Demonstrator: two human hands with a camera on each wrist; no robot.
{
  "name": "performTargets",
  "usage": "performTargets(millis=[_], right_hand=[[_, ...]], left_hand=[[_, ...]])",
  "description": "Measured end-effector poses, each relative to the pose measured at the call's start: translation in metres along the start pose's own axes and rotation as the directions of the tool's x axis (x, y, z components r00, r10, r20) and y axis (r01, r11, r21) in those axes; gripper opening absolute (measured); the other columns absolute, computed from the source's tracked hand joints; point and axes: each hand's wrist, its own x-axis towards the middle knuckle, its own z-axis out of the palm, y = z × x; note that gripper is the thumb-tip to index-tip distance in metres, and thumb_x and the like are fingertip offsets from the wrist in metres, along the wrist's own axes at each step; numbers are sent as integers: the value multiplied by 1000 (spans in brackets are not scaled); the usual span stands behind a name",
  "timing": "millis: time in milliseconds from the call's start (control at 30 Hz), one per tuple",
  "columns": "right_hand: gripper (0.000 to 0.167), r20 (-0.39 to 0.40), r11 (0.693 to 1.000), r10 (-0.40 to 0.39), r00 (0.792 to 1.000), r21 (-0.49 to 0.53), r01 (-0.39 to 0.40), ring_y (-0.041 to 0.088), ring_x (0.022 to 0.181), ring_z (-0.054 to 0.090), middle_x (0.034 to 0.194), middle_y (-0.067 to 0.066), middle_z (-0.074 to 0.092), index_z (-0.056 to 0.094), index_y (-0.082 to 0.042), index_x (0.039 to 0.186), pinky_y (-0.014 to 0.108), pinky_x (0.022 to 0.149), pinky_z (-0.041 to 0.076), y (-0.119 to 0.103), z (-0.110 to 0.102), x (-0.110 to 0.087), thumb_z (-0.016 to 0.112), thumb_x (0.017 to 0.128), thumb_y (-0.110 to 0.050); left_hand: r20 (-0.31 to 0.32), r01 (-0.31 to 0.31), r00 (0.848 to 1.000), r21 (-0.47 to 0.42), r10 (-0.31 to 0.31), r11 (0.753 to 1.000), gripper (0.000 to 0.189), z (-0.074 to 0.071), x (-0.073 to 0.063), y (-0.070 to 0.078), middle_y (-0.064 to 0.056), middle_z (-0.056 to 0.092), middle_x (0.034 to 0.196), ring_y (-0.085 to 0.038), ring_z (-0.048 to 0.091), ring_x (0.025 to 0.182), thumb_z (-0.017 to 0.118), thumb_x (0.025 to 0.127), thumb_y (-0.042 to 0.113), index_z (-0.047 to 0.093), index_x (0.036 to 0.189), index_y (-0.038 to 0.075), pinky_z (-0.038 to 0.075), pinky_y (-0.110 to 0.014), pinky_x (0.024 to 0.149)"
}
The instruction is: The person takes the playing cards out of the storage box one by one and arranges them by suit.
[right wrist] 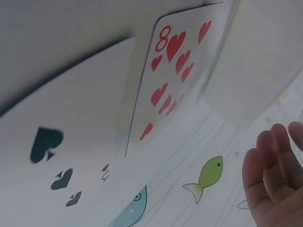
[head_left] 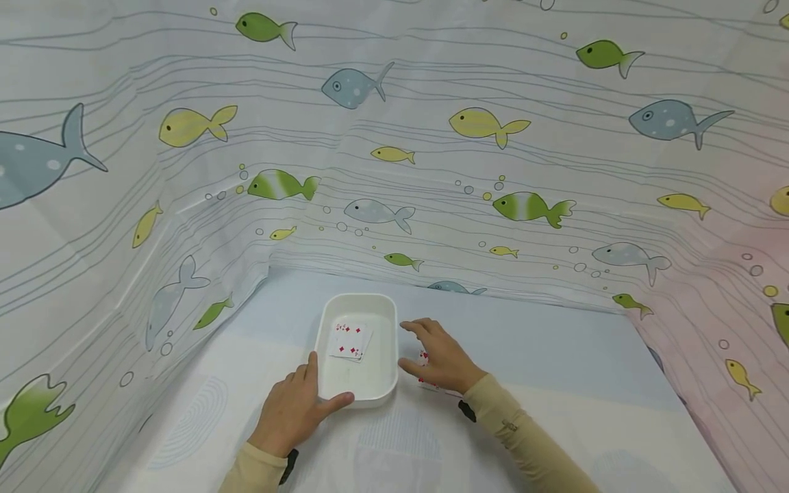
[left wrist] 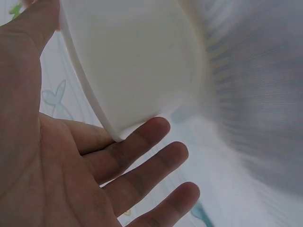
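A white rectangular tray (head_left: 394, 322) sits on the table, with a small stack of playing cards (head_left: 349, 341) inside, a diamonds card on top. My left hand (head_left: 288, 411) touches the tray's near left corner, thumb along the near rim. In the left wrist view its fingers (left wrist: 147, 168) are spread and fairly straight against the tray wall (left wrist: 132, 61). To the right of the tray, my right hand (head_left: 440, 359) is held over more cards, fingers apart and nothing between them. The right wrist view shows an eight of hearts (right wrist: 175, 71) and a three of spades (right wrist: 71, 142); the hand partly hides these cards from above.
A pale patterned cloth (head_left: 530, 349) covers the table. Fish-printed sheeting (head_left: 425, 185) rises around the back and sides. Dark bands (head_left: 467, 411) show at both wrists.
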Motion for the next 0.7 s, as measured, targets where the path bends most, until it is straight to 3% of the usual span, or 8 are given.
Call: performTargets(millis=[267,700], right_hand=[[67,15,999,-44,999,-10,44,17,128,49,140,0,51,49,-18,148,40,105,45,-16,8,20,68,92,-52],[66,7,988,-145,989,-42,145,19,129,49,141,4,51,50,-16,147,36,107,43,-25,15,58,70,92,-46]], left_hand=[[5,-8,1000,7,8,1000,113,-2,0,1,-27,64,116,-38,66,90,62,84,75,40,143,-19,54,-50,77],[8,-4,1000,15,4,1000,115,-1,0,2,-27,64,116,-38,66,91,61,83,77,41,143,-19,54,-50,77]])
